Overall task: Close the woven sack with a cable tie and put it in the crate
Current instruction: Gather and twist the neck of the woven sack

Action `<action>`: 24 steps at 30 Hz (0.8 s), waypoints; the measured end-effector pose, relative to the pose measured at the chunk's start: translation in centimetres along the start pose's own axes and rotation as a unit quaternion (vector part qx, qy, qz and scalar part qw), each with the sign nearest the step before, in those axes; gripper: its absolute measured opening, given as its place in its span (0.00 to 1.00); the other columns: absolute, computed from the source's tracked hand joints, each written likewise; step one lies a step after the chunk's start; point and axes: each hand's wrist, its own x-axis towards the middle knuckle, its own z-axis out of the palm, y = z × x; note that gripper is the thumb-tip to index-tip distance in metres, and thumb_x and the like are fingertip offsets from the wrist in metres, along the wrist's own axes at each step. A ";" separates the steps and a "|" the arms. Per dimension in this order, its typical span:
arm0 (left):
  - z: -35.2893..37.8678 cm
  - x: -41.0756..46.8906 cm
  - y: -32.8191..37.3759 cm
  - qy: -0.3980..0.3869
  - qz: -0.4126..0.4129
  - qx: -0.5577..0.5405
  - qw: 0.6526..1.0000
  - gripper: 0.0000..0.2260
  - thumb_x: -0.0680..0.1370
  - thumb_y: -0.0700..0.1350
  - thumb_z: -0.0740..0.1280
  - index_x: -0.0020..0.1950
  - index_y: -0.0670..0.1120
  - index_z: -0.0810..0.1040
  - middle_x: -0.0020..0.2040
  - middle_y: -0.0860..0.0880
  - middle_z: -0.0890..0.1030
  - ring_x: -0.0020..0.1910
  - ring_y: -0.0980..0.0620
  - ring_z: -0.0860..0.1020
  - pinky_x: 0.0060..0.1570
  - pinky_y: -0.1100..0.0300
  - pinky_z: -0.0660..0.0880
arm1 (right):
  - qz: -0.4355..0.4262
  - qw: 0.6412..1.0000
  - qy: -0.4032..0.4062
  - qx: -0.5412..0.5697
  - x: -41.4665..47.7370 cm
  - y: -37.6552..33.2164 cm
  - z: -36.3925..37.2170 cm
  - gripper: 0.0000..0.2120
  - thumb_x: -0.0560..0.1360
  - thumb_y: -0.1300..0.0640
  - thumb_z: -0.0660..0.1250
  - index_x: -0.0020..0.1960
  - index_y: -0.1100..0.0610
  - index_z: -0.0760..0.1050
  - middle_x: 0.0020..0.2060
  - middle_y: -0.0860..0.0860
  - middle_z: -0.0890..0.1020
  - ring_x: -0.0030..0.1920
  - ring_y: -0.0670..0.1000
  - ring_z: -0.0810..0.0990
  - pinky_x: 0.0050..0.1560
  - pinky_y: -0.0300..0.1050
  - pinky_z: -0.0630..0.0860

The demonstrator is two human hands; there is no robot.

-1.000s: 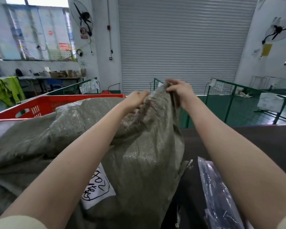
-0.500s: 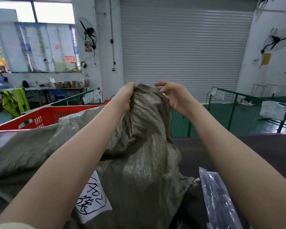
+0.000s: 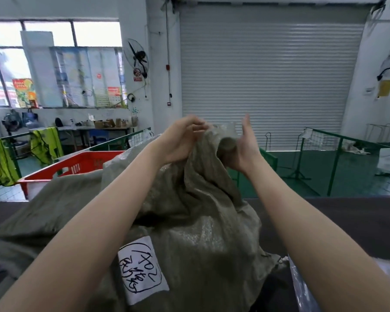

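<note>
A grey-green woven sack [image 3: 196, 224] with a white handwritten label [image 3: 142, 269] stands on the dark table in front of me. Its mouth is bunched into a neck at the top. My left hand [image 3: 180, 140] presses the gathered fabric from the left with curled fingers. Opposite it, my right hand [image 3: 245, 147] cups the neck from the right, fingers stretched upward. The red crate [image 3: 77, 165] stands behind the sack at the left. I see no cable tie.
A clear plastic bag [image 3: 306, 289] lies on the dark table [image 3: 347, 217] at the lower right. Green mesh fences [image 3: 333, 152] stand beyond the table. Yellow vests [image 3: 0, 163] hang at the far left. A shutter door fills the back wall.
Both hands have shifted on the sack's neck: the left fingers curl further over the fabric, and the right hand has opened with its fingers pointing up. The view has tilted upward.
</note>
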 end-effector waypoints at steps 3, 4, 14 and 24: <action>-0.1 -0.7 0.0 0.076 -0.051 0.198 0.976 0.09 0.78 0.47 0.59 0.43 0.46 0.75 0.37 0.49 0.76 0.36 0.53 0.74 0.36 0.61 0.72 | -0.030 0.997 0.023 -0.064 1.0 -0.7 1.7 0.19 0.68 0.50 0.67 0.50 0.65 0.76 0.37 0.58 0.85 0.38 0.54 0.84 0.45 0.45 0.81; -0.2 -0.8 0.2 0.121 -0.050 0.263 0.956 0.07 0.77 0.48 0.61 0.45 0.46 0.76 0.39 0.48 0.76 0.37 0.52 0.75 0.36 0.61 0.72 | -0.047 0.992 0.058 -0.099 1.5 -1.2 2.4 0.06 0.70 0.60 0.64 0.44 0.63 0.74 0.31 0.56 0.83 0.32 0.53 0.83 0.37 0.42 0.81; -0.9 0.4 5.1 0.339 0.063 0.522 0.780 0.39 0.64 0.60 0.70 0.69 0.45 0.62 0.66 0.43 0.70 0.64 0.42 0.70 0.60 0.51 0.70 | -0.180 0.966 0.076 -0.168 2.4 -7.3 10.0 0.13 0.72 0.67 0.56 0.55 0.65 0.73 0.39 0.60 0.80 0.42 0.58 0.79 0.48 0.49 0.78; -1.9 1.1 4.7 0.405 0.127 0.302 0.854 0.13 0.71 0.44 0.68 0.55 0.43 0.78 0.49 0.44 0.81 0.51 0.45 0.78 0.53 0.53 0.75 | -0.040 0.922 0.016 -0.384 -0.9 -5.4 9.3 0.08 0.71 0.54 0.68 0.46 0.58 0.79 0.36 0.53 0.83 0.34 0.50 0.82 0.37 0.42 0.78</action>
